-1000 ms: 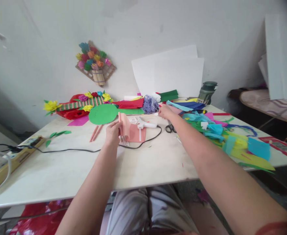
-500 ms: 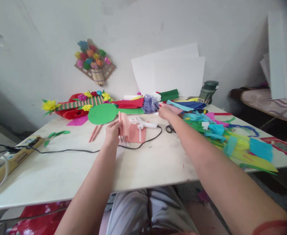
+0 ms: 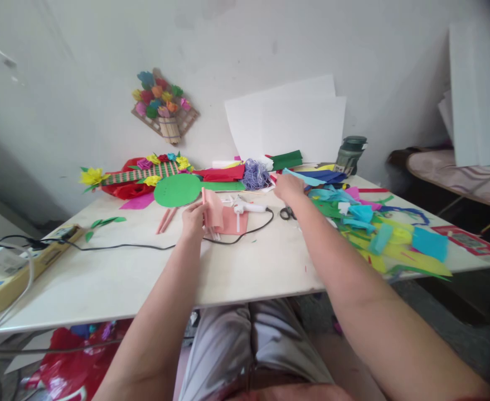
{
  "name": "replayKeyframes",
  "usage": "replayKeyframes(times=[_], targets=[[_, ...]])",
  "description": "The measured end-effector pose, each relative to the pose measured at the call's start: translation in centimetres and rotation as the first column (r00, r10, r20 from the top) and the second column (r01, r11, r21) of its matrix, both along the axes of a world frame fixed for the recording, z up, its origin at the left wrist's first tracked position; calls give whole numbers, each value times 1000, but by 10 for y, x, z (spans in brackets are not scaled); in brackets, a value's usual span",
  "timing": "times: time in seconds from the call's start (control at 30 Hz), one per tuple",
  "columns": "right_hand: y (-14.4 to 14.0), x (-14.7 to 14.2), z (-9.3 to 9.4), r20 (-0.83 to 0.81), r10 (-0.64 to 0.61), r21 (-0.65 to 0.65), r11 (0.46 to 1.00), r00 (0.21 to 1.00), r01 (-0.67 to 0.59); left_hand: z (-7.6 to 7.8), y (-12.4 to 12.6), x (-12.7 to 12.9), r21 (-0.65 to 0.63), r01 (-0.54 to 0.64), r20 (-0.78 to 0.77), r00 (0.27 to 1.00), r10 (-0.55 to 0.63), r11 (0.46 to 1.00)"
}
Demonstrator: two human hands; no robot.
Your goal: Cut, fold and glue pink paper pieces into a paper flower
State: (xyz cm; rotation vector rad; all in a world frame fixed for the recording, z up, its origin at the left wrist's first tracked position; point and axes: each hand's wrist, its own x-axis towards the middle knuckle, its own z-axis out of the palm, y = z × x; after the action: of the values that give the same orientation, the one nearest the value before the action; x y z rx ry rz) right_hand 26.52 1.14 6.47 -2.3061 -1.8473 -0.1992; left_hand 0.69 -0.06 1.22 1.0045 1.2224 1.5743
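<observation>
My left hand (image 3: 193,216) pinches one edge of a salmon-pink paper sheet (image 3: 214,209), which stands curled up from the table. Behind it lie a flat pink piece of paper (image 3: 238,224) and a white hot glue gun (image 3: 251,208) with a black cord. At the back of the table, my right hand (image 3: 290,188) reaches with curled fingers beside a bundle of purple yarn (image 3: 256,175). A small red-and-white item is by its fingertips, but whether I grip it is unclear. Black-handled scissors (image 3: 285,213) lie just below that hand.
Two pink rolled sticks (image 3: 166,220) and a green paper disc (image 3: 178,190) lie left of centre. Coloured paper scraps (image 3: 362,213) cover the right side, with a dark green bottle (image 3: 350,156) behind. A power strip (image 3: 27,273) sits at the left edge, its cord crossing the table.
My right hand has shifted slightly to the right and its fingers look more curled. My left hand still holds the pink paper in place. The view has moved a little.
</observation>
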Motion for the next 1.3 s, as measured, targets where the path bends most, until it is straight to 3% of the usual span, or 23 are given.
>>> replayKeyframes(times=[0.07, 0.13, 0.27, 0.47, 0.63, 0.8, 0.93, 1.0, 1.13, 1.2, 1.3], targets=[[-5, -27, -4, -38, 102, 28, 994, 994, -101, -3, 1, -3, -4, -20, -21, 1000, 20, 1000], [-10, -48, -12, -84, 176, -53, 982, 981, -181, -6, 1, -7, -6, -25, -45, 999, 24, 1000], [-13, -67, -32, -67, 289, -120, 948, 955, -295, -10, 2, -13, -2, -28, -64, 998, 28, 1000], [-6, -61, -51, -94, 296, -33, 953, 950, -300, -13, 5, -13, 69, -31, -79, 996, 37, 997], [-5, -48, -52, -146, 251, 156, 961, 957, -228, -15, 6, -16, 72, -36, -103, 994, 44, 997], [-10, -36, -53, -184, 95, 149, 986, 978, -68, -18, 9, -18, 77, -29, -107, 994, 37, 997], [-5, -30, -55, -312, 149, 204, 975, 938, -87, -16, 8, -17, 65, -24, -105, 994, 30, 998], [0, -29, -57, -451, 268, 286, 947, 851, -147, -14, 6, -16, 60, -9, -103, 995, 15, 998], [8, -32, -62, -716, 510, 462, 858, 476, -225, -15, 6, -15, 51, -29, -122, 992, 35, 998], [10, -34, -64, -774, 547, 504, 837, 320, -213, -17, 9, -17, 27, -60, -189, 980, 64, 998], [12, -36, -68, -813, 553, 517, 830, 184, -208, -18, 11, -21, -10, -172, -432, 889, 151, 985]])
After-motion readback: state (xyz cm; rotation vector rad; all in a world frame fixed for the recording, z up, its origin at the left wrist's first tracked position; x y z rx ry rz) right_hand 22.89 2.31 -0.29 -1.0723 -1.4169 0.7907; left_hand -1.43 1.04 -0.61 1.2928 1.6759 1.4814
